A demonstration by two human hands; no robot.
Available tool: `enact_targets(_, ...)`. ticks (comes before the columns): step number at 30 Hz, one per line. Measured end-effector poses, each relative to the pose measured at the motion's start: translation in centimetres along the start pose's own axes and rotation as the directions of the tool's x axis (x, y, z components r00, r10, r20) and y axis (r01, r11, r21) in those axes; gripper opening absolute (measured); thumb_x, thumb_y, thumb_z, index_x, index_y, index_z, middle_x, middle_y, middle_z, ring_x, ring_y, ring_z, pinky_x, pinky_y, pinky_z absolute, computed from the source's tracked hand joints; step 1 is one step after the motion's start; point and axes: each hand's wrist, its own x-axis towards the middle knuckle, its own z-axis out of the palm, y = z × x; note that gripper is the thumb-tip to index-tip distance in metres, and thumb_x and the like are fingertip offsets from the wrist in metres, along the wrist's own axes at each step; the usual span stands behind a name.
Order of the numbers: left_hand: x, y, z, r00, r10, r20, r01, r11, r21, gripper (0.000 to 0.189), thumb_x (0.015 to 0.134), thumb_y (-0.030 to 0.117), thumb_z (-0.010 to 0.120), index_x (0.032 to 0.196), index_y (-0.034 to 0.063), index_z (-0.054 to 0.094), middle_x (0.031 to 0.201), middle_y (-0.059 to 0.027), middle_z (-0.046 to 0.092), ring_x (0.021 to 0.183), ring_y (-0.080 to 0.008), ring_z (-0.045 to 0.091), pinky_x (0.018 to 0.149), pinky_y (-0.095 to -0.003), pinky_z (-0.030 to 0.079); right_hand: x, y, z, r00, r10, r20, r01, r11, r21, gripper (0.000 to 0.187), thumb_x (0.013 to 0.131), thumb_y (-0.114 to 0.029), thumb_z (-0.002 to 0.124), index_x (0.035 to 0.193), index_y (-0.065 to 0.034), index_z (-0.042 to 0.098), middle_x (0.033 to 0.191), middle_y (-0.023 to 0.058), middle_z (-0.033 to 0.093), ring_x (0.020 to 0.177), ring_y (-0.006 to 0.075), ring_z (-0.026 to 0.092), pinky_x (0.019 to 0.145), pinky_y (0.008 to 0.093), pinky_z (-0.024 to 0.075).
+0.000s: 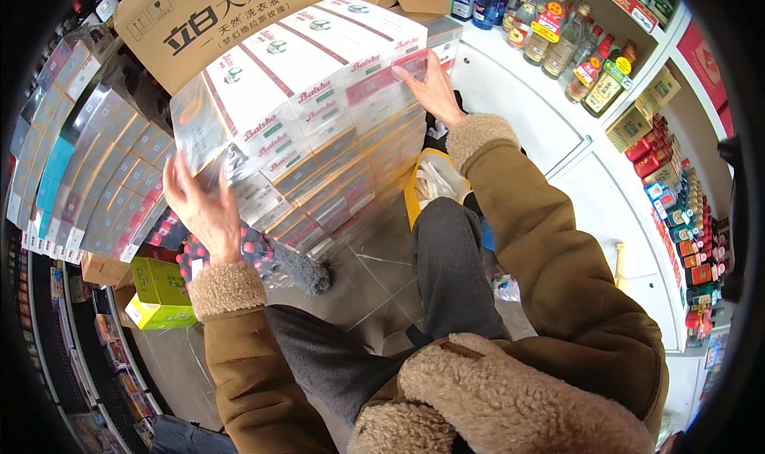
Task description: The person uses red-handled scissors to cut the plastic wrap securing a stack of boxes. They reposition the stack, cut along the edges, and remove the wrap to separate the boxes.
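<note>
A large stack of cigarette cartons [334,113] stands before me, its top layers white Baisha cartons, with grey, gold-edged and red ones below. Clear plastic film covers at least part of it. My left hand [206,206] is at the stack's left front corner, fingers spread against a grey carton and the wrap. My right hand [431,89] lies at the right front corner, thumb and fingers apart on the upper cartons. Neither hand closes around a carton. An open cardboard box [239,18] with printed writing rises behind the stack.
More cartons [101,173] are stacked at the left, above a green box [161,293]. Glass bottles [556,36] line the white shelf at the right. A yellow-edged bag [439,182] stands near my knee. Low shelves with packaged goods curve along the lower left.
</note>
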Motion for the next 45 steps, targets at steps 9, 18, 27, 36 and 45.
enact_targets(9,-4.6,-1.8,2.9,0.795,-0.464,0.391,0.584,0.413,-0.699,0.05,0.097,0.027,0.057,0.137,0.0005,0.041,0.128,-0.0108,0.053,0.114,-0.0185,0.048,0.1,-0.0325,0.035,2.5,3.1,1.8,0.982,0.131,-0.133,-0.111,0.983,0.146,0.064,0.091,-0.053,0.056,0.119,0.0043,0.052,0.107,0.0261,0.063,0.102,0.0369,0.061,0.087,0.0422,0.0456)
enact_targets(18,-5.3,-5.1,3.4,0.795,-0.522,0.309,0.582,0.51,-0.634,0.044,0.103,0.029,0.046,0.134,-0.0015,0.042,0.122,-0.0135,0.055,0.108,-0.0179,0.051,0.095,-0.0314,0.039,-0.5,0.6,0.1,0.942,-0.092,-0.322,0.033,0.982,-0.185,0.024,0.098,-0.019,0.051,0.096,0.0011,0.065,0.077,0.0242,0.061,0.072,0.0358,0.065,0.065,0.0375,0.0499)
enact_targets(27,-6.1,-9.0,-1.4,0.808,-0.544,0.227,0.568,0.618,-0.543,0.034,0.103,0.03,0.045,0.114,-0.0014,0.052,0.101,-0.0039,0.048,0.09,-0.0127,0.045,0.084,-0.0277,0.039,-9.8,-6.0,-2.9,0.824,-0.406,-0.395,0.278,0.897,-0.343,0.021,0.093,-0.013,0.06,0.078,0.0018,0.059,0.062,0.0183,0.05,0.05,0.0319,0.054,0.048,0.035,0.0422)
enact_targets(36,-10.3,-8.5,-12.2,0.89,-0.444,0.106,0.434,0.751,-0.498,0.068,0.095,0.046,0.051,0.141,-0.0004,0.032,0.126,-0.0178,0.052,0.108,-0.0244,0.055,0.092,-0.0391,0.048,-13.1,-9.9,-8.8,0.856,-0.431,-0.287,0.311,0.871,-0.38,0.02,0.094,-0.007,0.051,0.082,0.0067,0.059,0.06,0.0121,0.055,0.049,0.0219,0.054,0.048,0.0303,0.0426)
enact_targets(45,-12.4,-1.7,-31.3,0.826,-0.564,0.004,0.54,0.789,-0.292,0.072,0.088,0.033,0.066,0.143,0.0011,0.033,0.14,-0.0192,0.044,0.12,-0.0324,0.052,0.1,-0.0479,0.045,-13.5,-15.6,-12.1,0.877,-0.479,0.031,0.48,0.871,-0.108,0.016,0.086,-0.003,0.053,0.084,0.0067,0.066,0.07,0.014,0.067,0.058,0.025,0.066,0.054,0.0336,0.0533)
